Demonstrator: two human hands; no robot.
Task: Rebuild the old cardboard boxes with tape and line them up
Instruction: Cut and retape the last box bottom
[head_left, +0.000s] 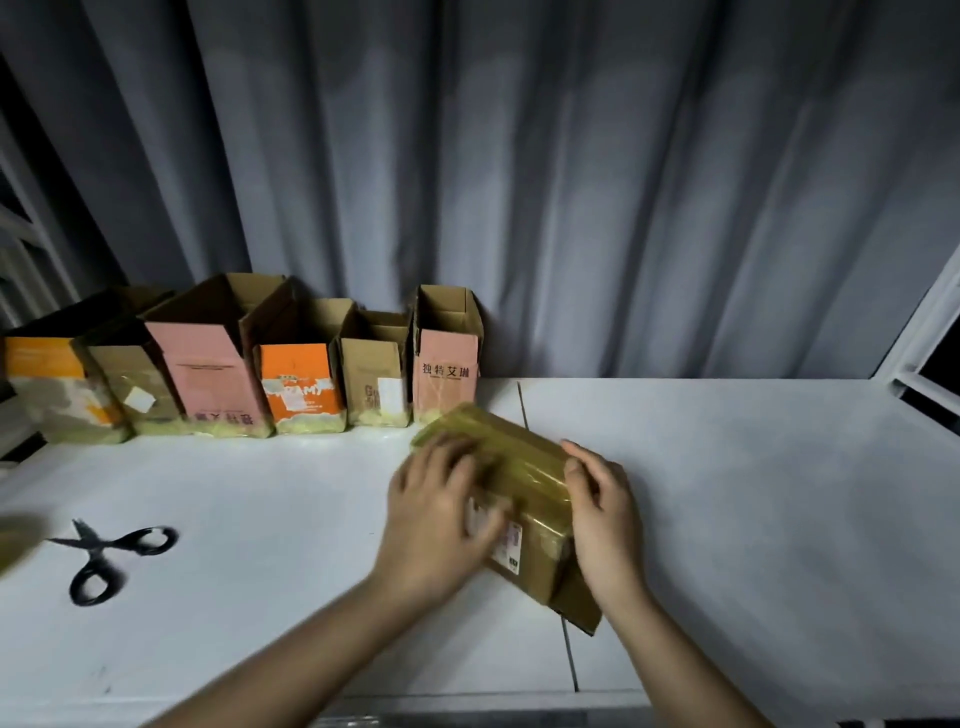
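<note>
A brown cardboard box (524, 480) lies tilted on the white table (753, 493), its far end covered in glossy yellowish tape. My left hand (441, 506) lies over the box's left side with fingers spread on the taped top. My right hand (602, 512) holds the box's right side, fingers curled against it. Several open-topped boxes stand in a row (234, 374) at the back left against the curtain, their bottoms taped; the rightmost is a pink one (447, 371) with printed characters.
Black scissors (111, 558) lie open on the table's left part. A blurred yellowish thing (13, 543), too blurred to identify, sits at the far left edge. A grey curtain (571, 182) hangs behind. A white frame (924, 338) rises at the right. The table's front edge (467, 699) is near me.
</note>
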